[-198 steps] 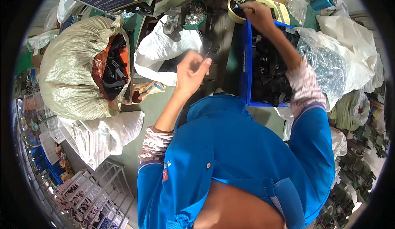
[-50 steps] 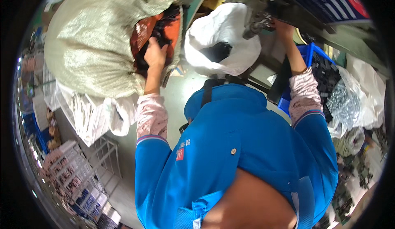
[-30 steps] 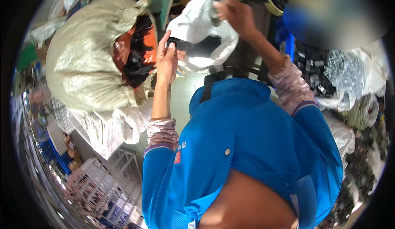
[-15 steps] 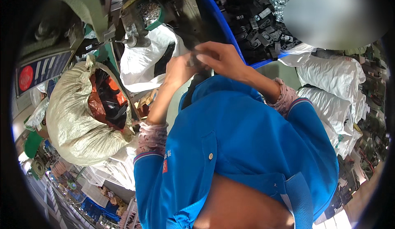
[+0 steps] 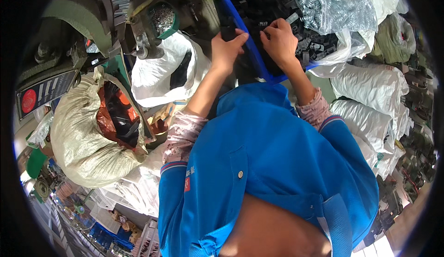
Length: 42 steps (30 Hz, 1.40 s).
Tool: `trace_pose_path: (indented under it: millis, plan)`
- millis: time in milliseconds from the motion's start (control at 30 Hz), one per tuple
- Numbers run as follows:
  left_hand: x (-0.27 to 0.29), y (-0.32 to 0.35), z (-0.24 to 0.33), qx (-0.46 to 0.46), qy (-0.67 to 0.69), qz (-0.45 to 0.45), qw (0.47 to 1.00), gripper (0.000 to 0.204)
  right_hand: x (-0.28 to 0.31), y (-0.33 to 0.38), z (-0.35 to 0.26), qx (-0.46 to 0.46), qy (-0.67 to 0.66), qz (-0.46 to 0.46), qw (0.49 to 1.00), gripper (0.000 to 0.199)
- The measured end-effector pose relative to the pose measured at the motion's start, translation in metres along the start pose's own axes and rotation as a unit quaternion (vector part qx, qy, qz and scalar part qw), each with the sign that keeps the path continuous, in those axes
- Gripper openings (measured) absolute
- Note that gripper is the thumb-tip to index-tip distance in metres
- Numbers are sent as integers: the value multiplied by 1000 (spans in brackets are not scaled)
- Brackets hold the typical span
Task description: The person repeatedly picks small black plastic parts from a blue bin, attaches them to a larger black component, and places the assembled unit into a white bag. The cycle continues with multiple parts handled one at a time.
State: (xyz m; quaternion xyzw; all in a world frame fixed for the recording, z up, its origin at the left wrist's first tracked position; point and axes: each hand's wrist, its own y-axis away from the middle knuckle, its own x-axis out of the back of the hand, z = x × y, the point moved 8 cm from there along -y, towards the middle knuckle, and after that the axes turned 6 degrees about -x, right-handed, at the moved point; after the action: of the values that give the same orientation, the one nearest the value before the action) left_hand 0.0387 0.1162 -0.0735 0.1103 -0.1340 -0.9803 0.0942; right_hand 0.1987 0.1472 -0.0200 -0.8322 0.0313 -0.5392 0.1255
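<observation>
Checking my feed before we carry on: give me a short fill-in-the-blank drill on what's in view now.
1. Both hands, left hand and right hand, are at a crate coloured ____.
2. The small parts in the crate are mostly ____ in colour.
3. The clear bag of metal pieces lies to the ____ of the right hand.

Missing words: blue; black; right

Two hands, left hand (image 5: 227,49); right hand (image 5: 280,42); one blue crate (image 5: 252,49); one woven sack (image 5: 81,141)
</observation>
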Motion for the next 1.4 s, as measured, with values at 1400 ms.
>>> trace_pose_path:
  millis: [1400]
  plan:
    - [-11, 22, 40, -176, -24, -126, 976, 12, 34, -19, -6, -40, -433, -282, 855, 15]
